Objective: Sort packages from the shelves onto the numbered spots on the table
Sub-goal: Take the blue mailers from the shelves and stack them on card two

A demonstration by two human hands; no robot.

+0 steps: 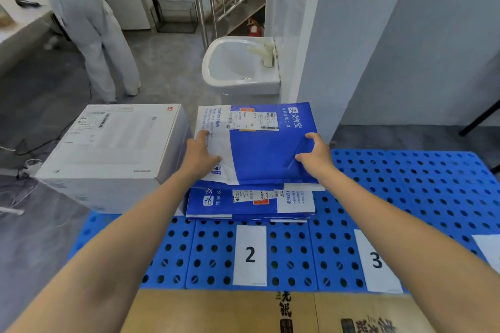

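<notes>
- A person's two bare arms reach forward over a blue perforated table (419,184) to a blue and white plastic mailer bag (259,154).
- The mailer bag lies flat on top of a stack of similar mailers (243,204), just behind the paper label marked 2 (250,254). A label marked 3 (376,261) sits to the right, with bare table behind it.
- The left hand (201,155) rests on the white end of the bag. Its fingers are fairly straight and slightly spread, pressing down rather than gripping.
- The right hand (315,154) is on the blue end. The thumb and curled forefinger are apart in a C shape, and the film puckers between them, so it appears to pinch the plastic.
- A printed shipping label (254,120) is stuck near the bag's far edge.
- Handling, as a judgement: the bag looks thin, light and floppy, with a glossy skin that probably slides easily over the bags beneath. A one-point pinch would likely let it sag or slip, so a hold at both short ends, or a palm underneath, suits it better. Nothing suggests fragile contents, though they are hidden.
- A white carton (113,140) stands just left of the stack, nearly touching it.
- A brown cardboard box (216,311) fills the near edge of the view.
- Beyond the table are a white washbasin (235,65) and another person (89,21) standing with their back turned.
</notes>
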